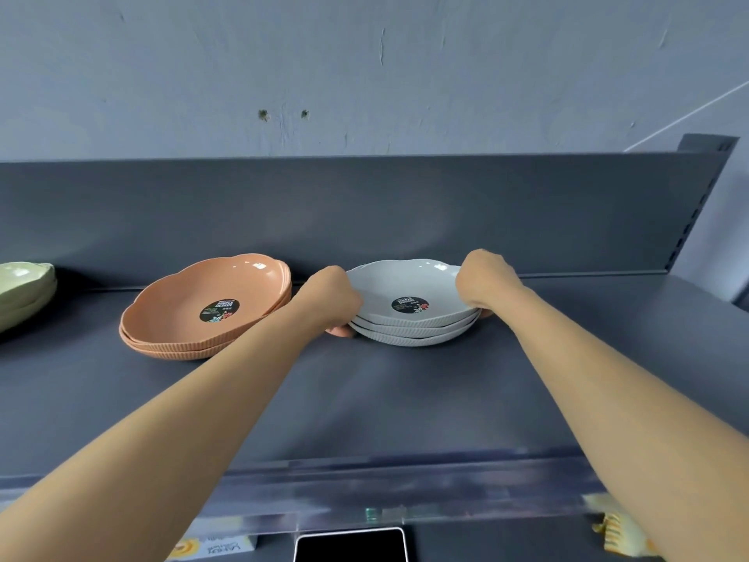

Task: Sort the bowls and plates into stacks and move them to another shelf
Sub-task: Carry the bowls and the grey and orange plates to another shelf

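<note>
A stack of three pale grey scalloped plates (409, 318) sits on the dark grey top shelf (364, 399), a round black label in the top plate. My left hand (334, 298) grips the stack's left edge, fingers curled under it. My right hand (484, 281) grips its right edge the same way. Left of them a stack of orange plates (194, 306) with the same label lies on the shelf. A stack of green dishes (24, 290) shows at the far left edge, partly cut off.
The shelf's back panel (364, 212) rises just behind the plates, with a slotted upright post (697, 204) at the right. The shelf's front lip (364, 492) carries price labels. Below it a dark screen-like object (350, 545) peeks out.
</note>
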